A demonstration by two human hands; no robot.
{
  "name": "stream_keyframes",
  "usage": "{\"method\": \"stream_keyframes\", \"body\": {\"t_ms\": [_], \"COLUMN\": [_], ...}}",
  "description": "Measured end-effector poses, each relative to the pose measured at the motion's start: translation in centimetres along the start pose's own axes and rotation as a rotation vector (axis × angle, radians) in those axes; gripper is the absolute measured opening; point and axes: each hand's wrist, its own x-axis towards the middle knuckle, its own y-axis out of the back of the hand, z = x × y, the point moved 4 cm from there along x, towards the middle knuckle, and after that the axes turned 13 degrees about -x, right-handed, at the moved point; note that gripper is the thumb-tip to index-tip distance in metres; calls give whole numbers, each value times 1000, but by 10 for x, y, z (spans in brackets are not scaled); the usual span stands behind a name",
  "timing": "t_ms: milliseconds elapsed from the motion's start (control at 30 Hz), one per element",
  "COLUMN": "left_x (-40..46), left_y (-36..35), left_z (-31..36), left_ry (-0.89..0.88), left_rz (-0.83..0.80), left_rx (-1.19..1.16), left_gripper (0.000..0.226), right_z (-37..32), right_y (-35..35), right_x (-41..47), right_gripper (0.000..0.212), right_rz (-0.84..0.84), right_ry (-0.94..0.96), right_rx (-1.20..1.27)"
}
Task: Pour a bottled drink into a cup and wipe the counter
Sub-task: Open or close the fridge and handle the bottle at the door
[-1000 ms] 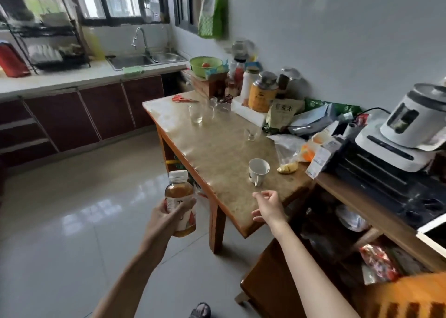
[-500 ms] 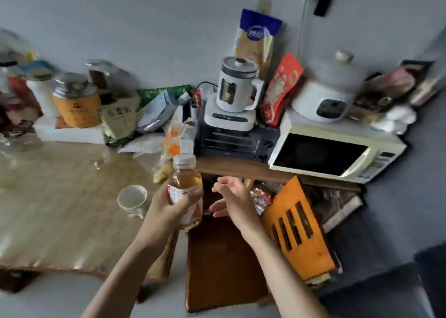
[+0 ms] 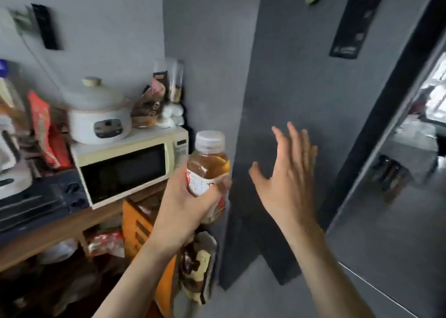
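Note:
My left hand (image 3: 185, 209) grips a small plastic bottle (image 3: 208, 163) of amber drink with a white cap and a red and white label, held upright at mid frame. My right hand (image 3: 287, 180) is raised to the right of the bottle with the fingers spread and nothing in it, in front of a dark grey fridge door (image 3: 301, 88). The cup and the table are out of view.
A cream microwave (image 3: 125, 168) sits on a wooden shelf (image 3: 55, 230) at the left, with a white electric cooker (image 3: 99, 117) on top. An orange crate (image 3: 137, 223) and bags stand below. The fridge fills the right half; grey floor lies below it.
The view has swung right, from the table with the white cup to the fridge. My left hand keeps the bottle. My right hand has lifted and opened toward the fridge door.

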Motion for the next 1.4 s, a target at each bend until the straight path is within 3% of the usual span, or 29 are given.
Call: {"method": "stream_keyframes", "body": {"t_ms": [67,133,200,300,367,433,533,733,933,1033,1267,1400], "left_x": [15,24,32,49,63,77,103,171,238,275,366,407], "left_y": [-73,-140,-200,-274,-306,-329,-356,-413,-463,-482,-476,-465], "left_z": [-3,-9,-16,-21,-24,-33,-51,-102,-169,-197,-261,-279], "left_ry": [-123,-246,-336,-420,-446,-449,-409,-440,-431,-398,-268,-231], "left_rz": [-45,-41,-57,-107,-147,-159,-174,-254,-332,-310,-151,-52], "left_rx": [31,46,70,160,203,213,194,155,181,212,362,408], "left_gripper": [33,37,45,59,62,58,59,64,76,74,70,62], "right_z": [53,83,118,182,204,220,264,376,456,498,656,715], "right_y": [7,2,0,-12,-12,-7,-15,-48,-99,-128,-189,-220], "right_x": [8,7,2,-1,8,19,34,74,138,177,264,291], "right_gripper": [78,70,61,51,54,58,63,65,59,68,86,84], "right_rz": [-30,-24,-4,-129,-150,-51,-72,-8,-67,-117,-32,33], "right_ry": [18,137,71,-62,53,195,313,371,390,274,-538,-764], "right_rx": [-125,-138,54,294,225,219,-21,-79,-48,28,165,344]}}
